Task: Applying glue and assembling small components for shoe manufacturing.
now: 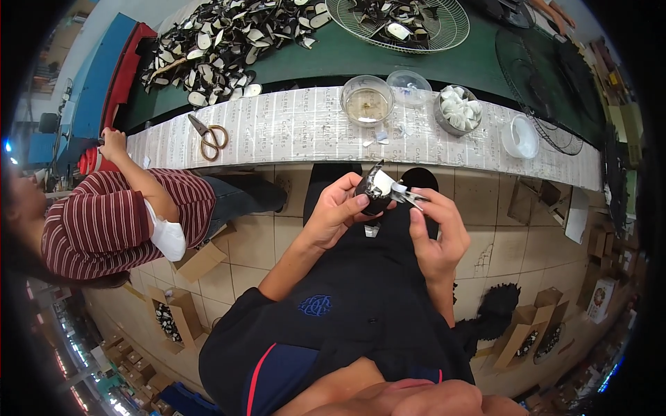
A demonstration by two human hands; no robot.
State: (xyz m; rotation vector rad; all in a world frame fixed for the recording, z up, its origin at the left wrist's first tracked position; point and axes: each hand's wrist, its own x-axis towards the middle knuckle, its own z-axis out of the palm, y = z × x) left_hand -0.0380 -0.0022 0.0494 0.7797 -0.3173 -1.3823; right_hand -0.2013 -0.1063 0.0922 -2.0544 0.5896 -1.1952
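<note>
Over my lap, just off the near edge of the work table, my left hand [334,213] grips a glossy black curved piece with a white inner face [375,203]. Thumb and fingers close around its left side. My right hand [444,232] pinches a small silvery metal tool [416,199], its exact kind unclear. The tool's end meets the right side of the black piece, beside a small pale scrap [398,187]. Both hands are close together, and the right fingertips partly cover the tool.
Scissors with brown handles [213,141] lie on the paper-covered table edge [291,132]. Farther right stand a clear tub of liquid [368,101], a bowl of white wads [459,111] and a white tub [519,136]. Similar pieces [205,52] heap behind. Another person [132,215] works at left.
</note>
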